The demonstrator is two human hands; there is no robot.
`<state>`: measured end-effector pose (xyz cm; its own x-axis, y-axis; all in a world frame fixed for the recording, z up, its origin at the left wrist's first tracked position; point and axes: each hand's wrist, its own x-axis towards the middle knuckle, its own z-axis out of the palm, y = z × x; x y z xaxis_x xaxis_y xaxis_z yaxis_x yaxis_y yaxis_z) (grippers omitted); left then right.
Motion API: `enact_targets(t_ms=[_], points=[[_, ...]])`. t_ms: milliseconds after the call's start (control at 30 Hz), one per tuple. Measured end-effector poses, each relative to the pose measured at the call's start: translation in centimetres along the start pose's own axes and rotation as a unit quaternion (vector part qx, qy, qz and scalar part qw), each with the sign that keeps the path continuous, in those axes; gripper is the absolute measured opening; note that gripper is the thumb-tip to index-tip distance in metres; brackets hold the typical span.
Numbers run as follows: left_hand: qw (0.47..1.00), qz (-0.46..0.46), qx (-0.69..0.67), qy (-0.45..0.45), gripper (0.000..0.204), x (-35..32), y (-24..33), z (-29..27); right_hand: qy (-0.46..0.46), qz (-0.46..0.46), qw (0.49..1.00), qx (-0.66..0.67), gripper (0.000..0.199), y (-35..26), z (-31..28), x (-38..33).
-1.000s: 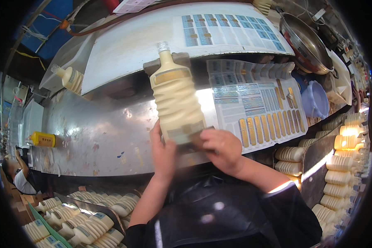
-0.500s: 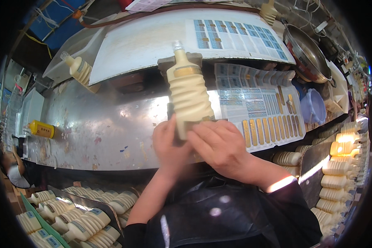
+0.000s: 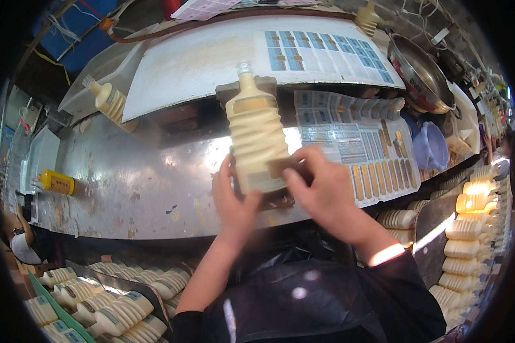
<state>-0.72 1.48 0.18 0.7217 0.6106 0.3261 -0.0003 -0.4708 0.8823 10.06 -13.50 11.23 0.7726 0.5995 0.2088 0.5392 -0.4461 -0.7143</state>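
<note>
A cream ribbed bottle (image 3: 257, 132) lies on a dark support above the metal table, its clear-capped neck pointing away from me. My left hand (image 3: 234, 201) is at the bottle's near left corner, forefinger along the side and thumb at the base. Between the thumb and fingers of my right hand (image 3: 325, 186) is a small dark brown flat piece (image 3: 281, 168), pressed against the bottle's lower right part. Its exact kind cannot be made out. A pale rectangular patch (image 3: 262, 180) shows on the bottle near its base.
Sticker sheets (image 3: 377, 196) with gold strips and blue labels lie right of the bottle. More labels (image 3: 320, 48) rest on the white board (image 3: 194, 57). Another cream bottle (image 3: 110, 102) and a yellow bottle (image 3: 57, 182) are at left. Crated bottles (image 3: 120, 311) flank me; a purple bucket (image 3: 431, 147) stands right.
My right hand has shifted right and now shows the dark piece in its pinch. My left hand's fingers have spread apart around the bottle's corner, uncovering the base.
</note>
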Motion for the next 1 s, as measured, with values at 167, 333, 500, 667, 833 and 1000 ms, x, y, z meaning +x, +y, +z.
enact_targets(t_ms=[167,333,500,667,833,1000], points=[[0.996,-0.091,0.004,0.007,0.063,1.3,1.0,1.7,-0.026,0.022,0.999,-0.017,0.028,2.0,2.3,-1.2],[0.996,-0.09,-0.012,0.015,0.053,1.0,-0.8,2.4,-0.031,0.151,0.987,0.047,0.028,7.0,1.9,-1.6],[0.982,-0.099,-0.157,0.034,0.055,0.6,-0.6,2.3,0.035,0.077,0.988,0.128,0.03,3.7,1.7,-2.6],[0.991,-0.136,-0.009,-0.004,0.058,1.0,1.2,2.1,-0.037,-0.014,0.999,0.025,0.025,2.4,2.7,-2.0],[0.994,-0.108,-0.025,0.002,0.056,0.3,-0.3,2.2,0.019,0.069,0.996,0.044,0.024,7.9,3.0,-2.6],[0.99,-0.117,-0.072,0.013,0.055,0.2,-0.9,2.5,0.042,0.073,0.995,0.059,0.026,8.8,3.2,-2.1]])
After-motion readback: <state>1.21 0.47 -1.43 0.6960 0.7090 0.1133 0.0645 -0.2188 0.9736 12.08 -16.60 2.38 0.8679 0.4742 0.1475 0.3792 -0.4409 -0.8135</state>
